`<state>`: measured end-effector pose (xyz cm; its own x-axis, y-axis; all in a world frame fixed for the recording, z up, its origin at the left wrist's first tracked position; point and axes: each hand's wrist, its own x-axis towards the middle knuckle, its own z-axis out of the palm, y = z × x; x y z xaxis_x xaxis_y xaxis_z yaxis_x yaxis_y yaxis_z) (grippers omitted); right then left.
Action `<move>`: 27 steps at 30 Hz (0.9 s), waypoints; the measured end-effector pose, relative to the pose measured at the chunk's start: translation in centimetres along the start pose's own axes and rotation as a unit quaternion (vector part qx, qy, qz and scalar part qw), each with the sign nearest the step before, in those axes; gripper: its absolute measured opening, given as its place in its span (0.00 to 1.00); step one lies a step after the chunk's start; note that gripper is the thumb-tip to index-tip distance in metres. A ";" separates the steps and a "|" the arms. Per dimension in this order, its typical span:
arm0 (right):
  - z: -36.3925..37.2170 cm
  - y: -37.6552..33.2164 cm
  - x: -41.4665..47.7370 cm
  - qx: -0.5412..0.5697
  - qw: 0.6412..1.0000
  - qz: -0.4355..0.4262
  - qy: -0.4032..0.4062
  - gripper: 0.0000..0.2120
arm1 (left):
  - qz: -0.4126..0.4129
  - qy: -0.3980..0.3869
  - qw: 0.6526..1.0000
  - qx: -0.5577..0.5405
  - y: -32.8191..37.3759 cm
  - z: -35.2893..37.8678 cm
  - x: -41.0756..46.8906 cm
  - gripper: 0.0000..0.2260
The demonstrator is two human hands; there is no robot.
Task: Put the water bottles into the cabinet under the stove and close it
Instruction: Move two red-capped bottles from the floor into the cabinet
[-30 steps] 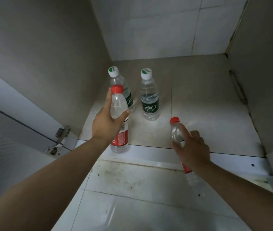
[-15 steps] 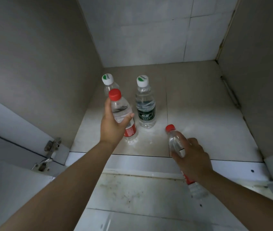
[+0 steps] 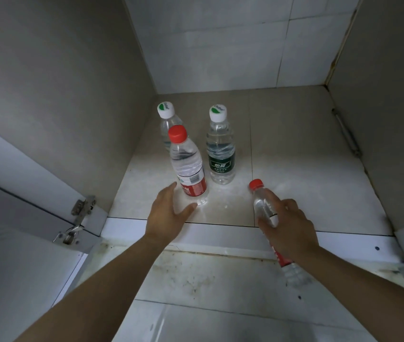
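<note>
Right grip point(image 3: 287, 225) is wrapped round a tilted red-cap bottle point(image 3: 261, 201) over the cabinet's front edge, label text hidden. Left grip point(image 3: 168, 213), fingers spread & holding nothing, is just before an upright red-label bottle point(image 3: 188, 164) on the cabinet floor point(image 3: 307, 169). Behind stand 2 white-cap bottles: the right one point(image 3: 220, 154) has a green label w/ 怡寶, the left one point(image 3: 167, 119) is partly hidden.

1. Left hand point(image 3: 168, 213) and left forearm point(image 3: 112, 280): bare throughout, uncovered up to the frame edge.
2. Right hand point(image 3: 287, 228) and right forearm point(image 3: 369, 275): same, bare to the frame edge.
</note>
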<state>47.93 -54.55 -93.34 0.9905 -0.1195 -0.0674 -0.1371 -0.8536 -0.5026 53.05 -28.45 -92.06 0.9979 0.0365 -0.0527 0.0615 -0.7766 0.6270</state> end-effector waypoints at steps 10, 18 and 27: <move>-1.6 -0.3 1.4 0.067 0.993 0.047 -0.082 0.37 | 0.054 -0.048 0.968 0.240 -4.2 3.9 -1.6 0.42; -4.1 -4.2 3.3 0.207 0.977 -0.034 0.049 0.35 | 0.092 -0.046 0.966 0.237 -4.0 3.7 -1.5 0.32; -4.2 -6.6 5.5 0.384 0.909 -0.099 0.129 0.33 | 0.105 -0.039 0.967 0.227 -4.2 4.0 -1.3 0.28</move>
<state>54.24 -51.67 -86.75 0.9485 -0.2010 0.2447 0.1847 -0.2765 -0.9431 51.41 -27.74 -97.79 0.9819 -0.1868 -0.0307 -0.1752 -0.9582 0.2260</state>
